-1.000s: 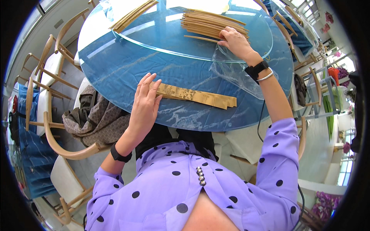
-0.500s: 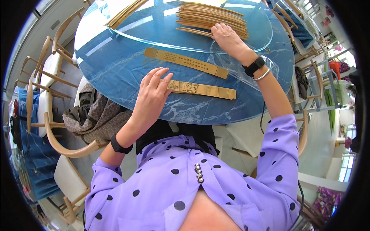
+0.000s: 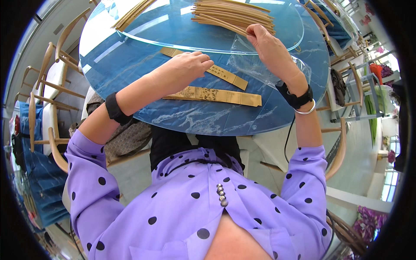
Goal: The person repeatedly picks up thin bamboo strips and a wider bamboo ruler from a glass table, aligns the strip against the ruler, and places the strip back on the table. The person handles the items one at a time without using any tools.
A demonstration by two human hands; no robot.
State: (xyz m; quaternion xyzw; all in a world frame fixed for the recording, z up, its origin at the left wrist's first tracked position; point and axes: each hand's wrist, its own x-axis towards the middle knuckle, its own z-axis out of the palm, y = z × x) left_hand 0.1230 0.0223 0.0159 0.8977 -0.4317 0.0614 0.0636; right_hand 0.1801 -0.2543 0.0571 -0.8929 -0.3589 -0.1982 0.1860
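My right hand pinches the near end of a thin wooden chopstick, which slants across the front of a pile of similar chopsticks on the glass turntable. Out over the table reaches my left hand, its fingers stretched toward the right with nothing visible in them. It covers the middle of a gold printed paper sleeve; whether it touches the sleeve is hard to see. Closer to me lies a second gold sleeve, roughly level, below my left forearm.
The round glass turntable stands on a table with a blue marbled cover. Clear plastic wrap lies beneath my right hand. More long tan strips rest at the far left. A patterned bag sits on a chair by the table.
My left hand has moved up and right from the nearer sleeve to above the farther one. My right hand has drawn a chopstick's end slightly toward me and right, away from the pile.
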